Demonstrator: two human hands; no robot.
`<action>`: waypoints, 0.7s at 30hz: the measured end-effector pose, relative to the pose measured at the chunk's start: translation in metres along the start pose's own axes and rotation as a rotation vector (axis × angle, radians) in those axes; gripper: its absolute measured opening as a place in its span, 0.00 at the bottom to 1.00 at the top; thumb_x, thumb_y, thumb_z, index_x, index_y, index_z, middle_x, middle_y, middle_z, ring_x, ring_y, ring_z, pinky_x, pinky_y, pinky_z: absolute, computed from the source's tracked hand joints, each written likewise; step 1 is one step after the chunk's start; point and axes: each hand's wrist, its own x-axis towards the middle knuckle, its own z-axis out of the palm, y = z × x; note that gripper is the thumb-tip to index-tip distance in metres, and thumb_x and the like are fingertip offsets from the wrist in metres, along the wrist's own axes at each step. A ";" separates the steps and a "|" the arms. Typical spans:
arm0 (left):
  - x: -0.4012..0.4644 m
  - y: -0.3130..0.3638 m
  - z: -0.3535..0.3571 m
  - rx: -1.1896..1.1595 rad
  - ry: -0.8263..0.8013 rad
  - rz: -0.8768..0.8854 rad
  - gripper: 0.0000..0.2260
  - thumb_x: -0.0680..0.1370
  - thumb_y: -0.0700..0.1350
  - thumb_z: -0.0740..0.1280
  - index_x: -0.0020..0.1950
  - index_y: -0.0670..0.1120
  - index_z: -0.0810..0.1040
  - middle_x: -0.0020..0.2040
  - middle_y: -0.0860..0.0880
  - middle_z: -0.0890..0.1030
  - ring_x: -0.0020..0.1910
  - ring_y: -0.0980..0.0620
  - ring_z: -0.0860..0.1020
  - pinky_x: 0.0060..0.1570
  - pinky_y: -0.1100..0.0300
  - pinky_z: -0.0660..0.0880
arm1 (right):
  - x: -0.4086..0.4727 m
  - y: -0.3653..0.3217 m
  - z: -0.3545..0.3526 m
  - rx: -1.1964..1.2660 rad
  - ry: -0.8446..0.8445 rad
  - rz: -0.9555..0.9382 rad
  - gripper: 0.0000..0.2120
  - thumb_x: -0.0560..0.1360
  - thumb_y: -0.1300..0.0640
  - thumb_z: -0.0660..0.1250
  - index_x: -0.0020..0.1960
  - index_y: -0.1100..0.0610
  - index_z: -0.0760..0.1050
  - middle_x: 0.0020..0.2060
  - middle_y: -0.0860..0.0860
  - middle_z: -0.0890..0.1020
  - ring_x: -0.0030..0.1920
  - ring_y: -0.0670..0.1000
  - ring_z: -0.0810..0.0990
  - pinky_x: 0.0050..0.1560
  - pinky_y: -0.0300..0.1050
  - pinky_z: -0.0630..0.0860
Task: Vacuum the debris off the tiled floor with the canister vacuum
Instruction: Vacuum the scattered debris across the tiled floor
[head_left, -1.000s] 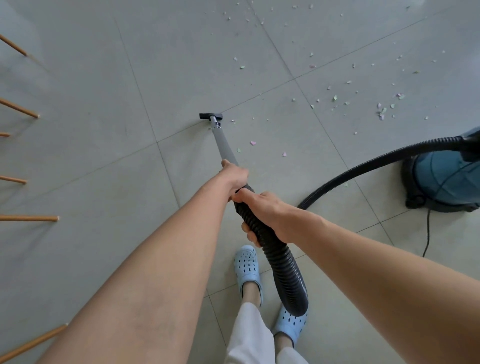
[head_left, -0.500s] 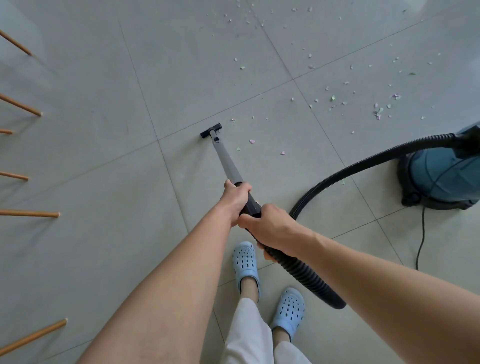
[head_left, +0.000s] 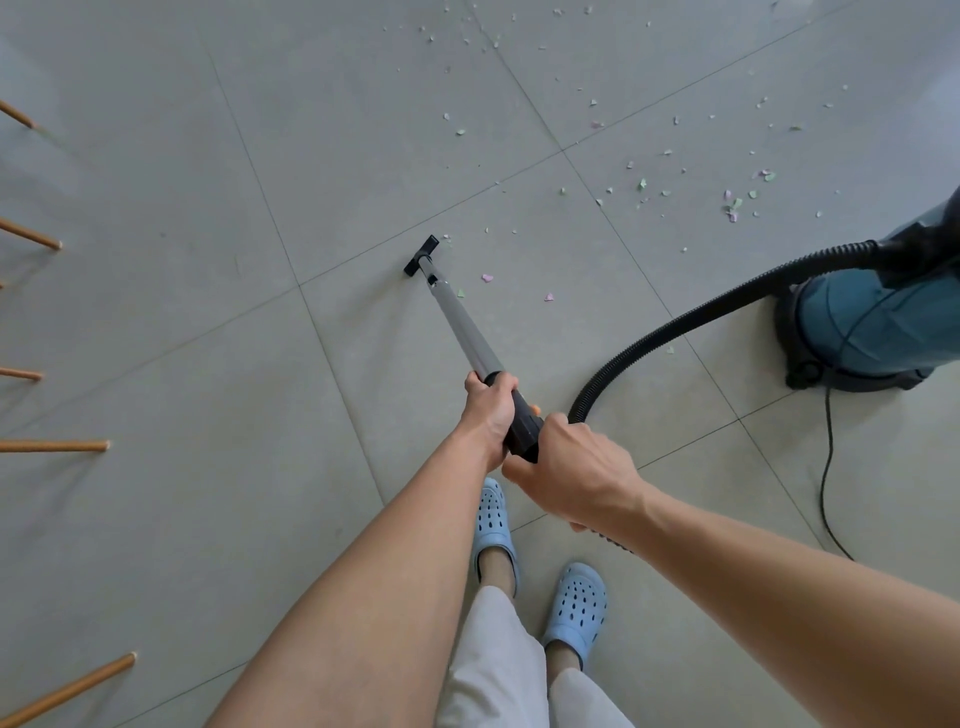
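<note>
Gripping the wand (head_left: 467, 332) — both hands' (head_left: 491, 410) grip closed, nozzle (head_left: 421, 254) far ahead.

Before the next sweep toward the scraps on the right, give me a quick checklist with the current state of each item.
1. Left hand grips the wand: ok.
2. Right hand grips the hose end: ok.
3. Nozzle flat on the tiled floor: ok.
4. Debris cleared: not ok, scraps lie right of and beyond the nozzle.
5. Hose free of kinks up to the canister: ok.
6. Power cord clear of the feet: ok, it trails to the right.
7. Suction on: cannot tell.
</note>
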 end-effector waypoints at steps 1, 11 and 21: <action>0.000 -0.001 0.003 0.002 -0.007 -0.006 0.22 0.79 0.40 0.58 0.72 0.45 0.58 0.41 0.44 0.71 0.27 0.51 0.74 0.22 0.63 0.74 | -0.001 0.003 0.000 -0.007 0.008 0.004 0.18 0.74 0.41 0.61 0.38 0.52 0.58 0.31 0.49 0.75 0.25 0.48 0.73 0.29 0.43 0.70; 0.022 0.032 0.010 0.092 -0.028 0.007 0.11 0.80 0.39 0.58 0.61 0.44 0.60 0.39 0.43 0.70 0.28 0.49 0.74 0.20 0.64 0.73 | 0.027 -0.007 -0.006 0.097 0.046 0.031 0.17 0.74 0.42 0.62 0.37 0.50 0.58 0.31 0.49 0.74 0.26 0.50 0.74 0.32 0.44 0.71; 0.036 0.053 0.015 0.158 -0.056 -0.026 0.13 0.80 0.40 0.58 0.62 0.44 0.60 0.46 0.40 0.70 0.30 0.48 0.74 0.21 0.64 0.74 | 0.044 -0.020 -0.019 0.108 0.051 0.083 0.19 0.75 0.44 0.62 0.37 0.50 0.55 0.33 0.49 0.73 0.26 0.50 0.73 0.32 0.44 0.70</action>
